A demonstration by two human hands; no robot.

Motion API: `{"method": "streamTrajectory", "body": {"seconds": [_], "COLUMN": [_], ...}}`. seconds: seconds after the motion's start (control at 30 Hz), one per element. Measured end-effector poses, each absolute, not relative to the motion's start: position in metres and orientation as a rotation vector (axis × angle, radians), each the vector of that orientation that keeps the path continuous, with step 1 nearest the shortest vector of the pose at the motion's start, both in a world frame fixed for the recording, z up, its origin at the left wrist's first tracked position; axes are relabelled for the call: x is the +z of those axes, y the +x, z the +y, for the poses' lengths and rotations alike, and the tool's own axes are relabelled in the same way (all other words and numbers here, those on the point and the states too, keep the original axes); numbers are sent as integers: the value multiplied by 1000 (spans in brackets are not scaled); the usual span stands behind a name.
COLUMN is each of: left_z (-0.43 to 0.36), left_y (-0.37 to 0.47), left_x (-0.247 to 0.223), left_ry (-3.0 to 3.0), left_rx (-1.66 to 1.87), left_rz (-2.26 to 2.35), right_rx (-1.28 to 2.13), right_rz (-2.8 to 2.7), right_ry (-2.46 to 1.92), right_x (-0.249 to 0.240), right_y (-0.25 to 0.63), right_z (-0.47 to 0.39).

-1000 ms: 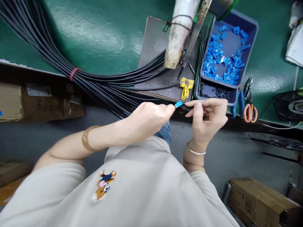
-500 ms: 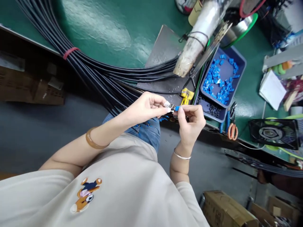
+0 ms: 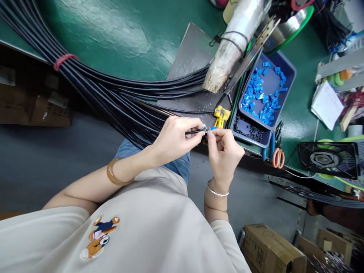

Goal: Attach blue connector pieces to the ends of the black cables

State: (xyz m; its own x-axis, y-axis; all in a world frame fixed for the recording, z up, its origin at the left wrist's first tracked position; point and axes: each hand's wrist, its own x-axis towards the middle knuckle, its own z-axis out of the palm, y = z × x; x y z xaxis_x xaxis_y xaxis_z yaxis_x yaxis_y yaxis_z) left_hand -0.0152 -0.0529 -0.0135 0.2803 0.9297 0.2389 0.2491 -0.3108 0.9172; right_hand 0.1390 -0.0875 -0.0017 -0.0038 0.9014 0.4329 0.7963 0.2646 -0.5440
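Left hand [image 3: 176,138] grips a black cable [image 3: 193,132] close to its end; right hand [image 3: 225,148] is closed on a small blue piece [image 3: 214,128], partly hidden by the fingers. Both items meet at the fingertips, beside the yellow clamp [image 3: 222,114] at the edge of the counter [image 3: 113,34]. Assessment: sound handling calls for a short, steady cable grip, straight alignment and light pressure; seating cannot be verified.
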Motion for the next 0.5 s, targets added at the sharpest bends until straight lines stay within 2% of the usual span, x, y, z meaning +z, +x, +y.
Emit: {"method": "streamTrajectory", "body": {"seconds": [0.1,0.2,0.37,0.5], "left_z": [-54,-51,-42,-38], "left_y": [-14,-19,-27,-25], "left_x": [-10,-1,7,2], "left_ry": [1606,1382,1210,1183], "left_rx": [1136,1016,868,866], "left_rz": [1047,886,811,812], "right_rx": [477,747,392,468], "right_rz": [-1607,-1470,-1352,-1487], "right_ry": [-1527,-1413,-1443,-1524], "right_x": [-4,0,9,9], "right_y": [133,130,137,144], "right_z": [-87,-86,-80,-75]}}
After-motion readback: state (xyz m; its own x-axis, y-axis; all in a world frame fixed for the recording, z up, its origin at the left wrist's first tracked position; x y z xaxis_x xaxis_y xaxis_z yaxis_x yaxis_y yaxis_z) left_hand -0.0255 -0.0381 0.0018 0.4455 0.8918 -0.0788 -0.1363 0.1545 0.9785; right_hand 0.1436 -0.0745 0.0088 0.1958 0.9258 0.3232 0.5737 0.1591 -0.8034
